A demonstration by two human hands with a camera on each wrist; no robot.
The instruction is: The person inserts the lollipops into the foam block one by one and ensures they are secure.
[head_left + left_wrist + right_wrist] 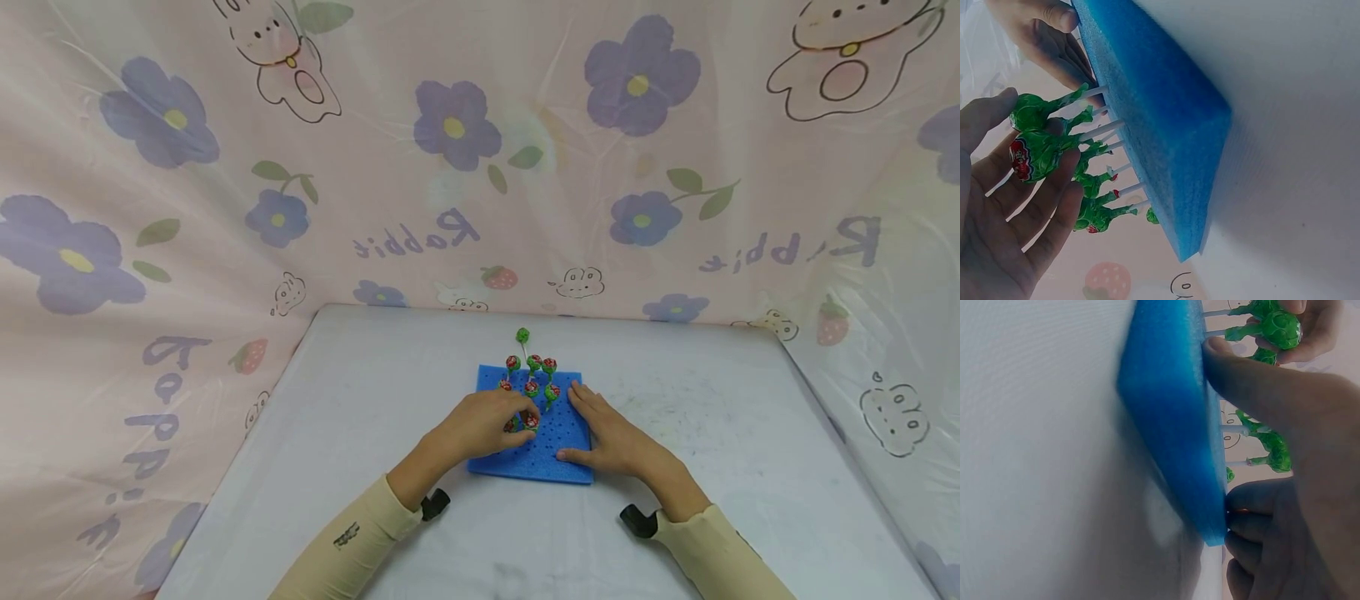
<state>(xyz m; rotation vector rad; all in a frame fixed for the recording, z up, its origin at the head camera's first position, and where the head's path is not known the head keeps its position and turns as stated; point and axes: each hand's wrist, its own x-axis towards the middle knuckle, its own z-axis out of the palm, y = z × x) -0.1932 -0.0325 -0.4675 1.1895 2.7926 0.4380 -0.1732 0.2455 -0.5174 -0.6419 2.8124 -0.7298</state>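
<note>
A blue foam board (570, 437) dotted with small holes holds several lollipops in green and red wrappers, their white sticks pushed into it. My left hand (483, 423) is over the board's near left part, pinching the head of a front-row lollipop (531, 421) between thumb and index finger. In the left wrist view this lollipop (1029, 112) has its stick in the foam, and another lollipop (1038, 153) stands close beside it, in front of the fingers. My right hand (618, 442) rests along the board's right edge, fingers extended and thumb (1229, 362) on its face.
Behind the front pair stand more lollipops (532, 388) in rows, with a single green one (522, 335) at the far end. The board lies on a white table (375, 392). A flower-and-rabbit printed curtain (525, 200) encloses the back and sides.
</note>
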